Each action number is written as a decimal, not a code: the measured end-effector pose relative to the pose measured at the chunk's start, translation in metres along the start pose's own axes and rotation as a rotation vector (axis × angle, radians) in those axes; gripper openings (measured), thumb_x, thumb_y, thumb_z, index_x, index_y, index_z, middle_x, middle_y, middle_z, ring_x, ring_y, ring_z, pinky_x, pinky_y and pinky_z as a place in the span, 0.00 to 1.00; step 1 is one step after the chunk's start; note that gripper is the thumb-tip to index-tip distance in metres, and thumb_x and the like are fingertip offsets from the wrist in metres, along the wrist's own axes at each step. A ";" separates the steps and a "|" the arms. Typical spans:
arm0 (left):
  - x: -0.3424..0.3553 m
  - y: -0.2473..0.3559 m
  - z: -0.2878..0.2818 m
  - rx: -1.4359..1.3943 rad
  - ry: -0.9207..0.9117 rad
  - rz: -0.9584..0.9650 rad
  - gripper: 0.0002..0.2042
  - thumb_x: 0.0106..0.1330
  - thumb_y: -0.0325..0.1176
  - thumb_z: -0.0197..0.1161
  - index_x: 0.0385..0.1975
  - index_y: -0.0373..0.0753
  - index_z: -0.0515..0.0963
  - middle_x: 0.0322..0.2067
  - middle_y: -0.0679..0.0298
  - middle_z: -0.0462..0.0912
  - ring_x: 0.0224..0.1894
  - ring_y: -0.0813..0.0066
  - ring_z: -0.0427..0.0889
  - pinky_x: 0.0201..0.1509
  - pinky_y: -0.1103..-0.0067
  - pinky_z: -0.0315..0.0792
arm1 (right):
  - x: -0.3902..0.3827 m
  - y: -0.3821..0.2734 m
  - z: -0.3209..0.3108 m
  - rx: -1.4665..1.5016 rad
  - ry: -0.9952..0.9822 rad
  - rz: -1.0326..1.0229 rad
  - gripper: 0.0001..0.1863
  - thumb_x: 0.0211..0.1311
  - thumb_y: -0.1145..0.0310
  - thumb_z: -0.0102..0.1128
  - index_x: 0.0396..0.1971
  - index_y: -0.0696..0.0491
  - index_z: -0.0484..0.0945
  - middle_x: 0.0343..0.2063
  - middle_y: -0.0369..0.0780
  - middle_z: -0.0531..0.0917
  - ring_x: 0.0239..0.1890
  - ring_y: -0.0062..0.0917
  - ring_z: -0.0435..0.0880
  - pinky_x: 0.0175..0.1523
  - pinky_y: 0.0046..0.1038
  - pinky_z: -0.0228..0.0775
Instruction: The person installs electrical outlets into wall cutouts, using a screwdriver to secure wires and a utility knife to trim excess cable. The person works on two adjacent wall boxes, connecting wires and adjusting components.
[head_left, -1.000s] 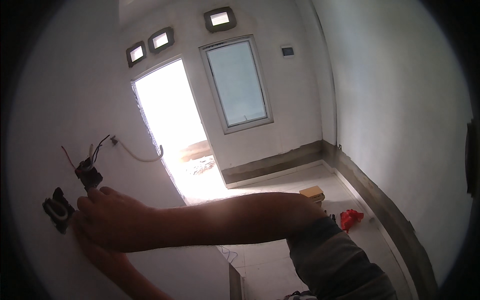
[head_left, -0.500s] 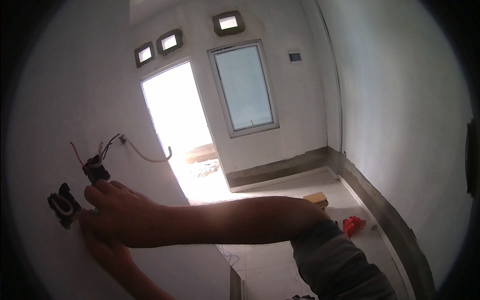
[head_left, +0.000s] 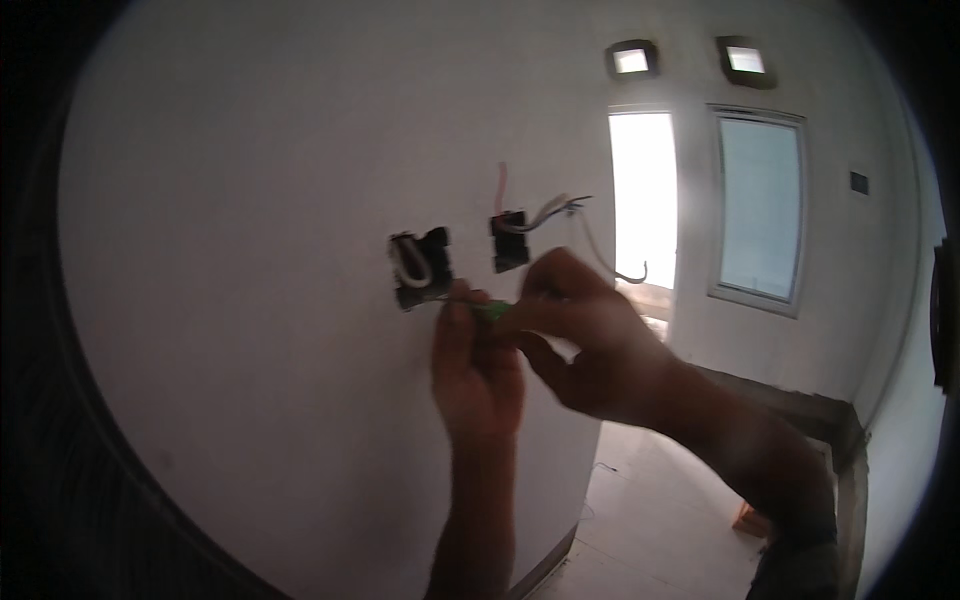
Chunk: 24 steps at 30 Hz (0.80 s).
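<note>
Head view, centre: my right hand [head_left: 605, 335] pinches the green tool [head_left: 494, 310], left hand [head_left: 482, 375] its shaft [head_left: 446, 299], pointing left toward the left box [head_left: 437, 262].

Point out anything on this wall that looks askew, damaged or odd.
The uncovered black rectangular wall opening on the right has a thin pinkish wire and greyish wires sticking out loosely; the ragged-edged black opening left of it shows a bent whitish cable. Both look unfinished.
</note>
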<state>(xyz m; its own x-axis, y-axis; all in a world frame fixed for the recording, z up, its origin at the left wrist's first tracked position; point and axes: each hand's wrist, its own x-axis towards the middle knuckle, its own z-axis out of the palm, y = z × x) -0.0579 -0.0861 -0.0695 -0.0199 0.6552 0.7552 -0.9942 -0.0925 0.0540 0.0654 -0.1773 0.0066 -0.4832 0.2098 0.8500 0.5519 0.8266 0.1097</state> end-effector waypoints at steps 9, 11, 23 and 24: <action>0.001 0.009 0.005 -0.016 0.064 -0.003 0.11 0.76 0.32 0.57 0.52 0.37 0.77 0.42 0.64 0.85 0.48 0.76 0.82 0.55 0.76 0.75 | 0.006 -0.008 0.004 -0.074 -0.227 0.288 0.10 0.74 0.65 0.56 0.40 0.58 0.79 0.37 0.43 0.77 0.38 0.29 0.78 0.40 0.35 0.72; 0.001 0.012 0.005 -0.009 0.068 -0.037 0.10 0.75 0.33 0.58 0.50 0.37 0.78 0.41 0.64 0.84 0.47 0.77 0.82 0.54 0.77 0.75 | 0.006 -0.011 0.004 -0.247 -0.195 0.159 0.09 0.65 0.75 0.62 0.43 0.54 0.79 0.36 0.41 0.75 0.36 0.30 0.81 0.38 0.33 0.76; -0.009 0.034 0.026 0.972 0.160 0.152 0.06 0.72 0.30 0.61 0.42 0.36 0.81 0.32 0.63 0.86 0.30 0.76 0.83 0.36 0.80 0.77 | 0.004 -0.008 0.003 -0.093 -0.065 0.188 0.08 0.63 0.76 0.62 0.41 0.56 0.77 0.35 0.42 0.77 0.34 0.30 0.82 0.37 0.31 0.77; -0.011 0.039 0.025 1.311 0.107 0.333 0.06 0.72 0.29 0.62 0.43 0.36 0.81 0.31 0.62 0.86 0.27 0.75 0.83 0.35 0.79 0.77 | 0.000 -0.011 -0.001 -0.090 -0.076 0.213 0.07 0.66 0.74 0.61 0.42 0.56 0.76 0.35 0.42 0.77 0.33 0.29 0.82 0.37 0.32 0.76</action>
<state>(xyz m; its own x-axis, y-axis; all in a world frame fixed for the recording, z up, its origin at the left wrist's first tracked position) -0.0936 -0.1158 -0.0597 -0.3050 0.5110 0.8036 -0.1112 -0.8572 0.5029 0.0599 -0.1871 0.0061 -0.3973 0.4159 0.8180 0.7034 0.7106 -0.0196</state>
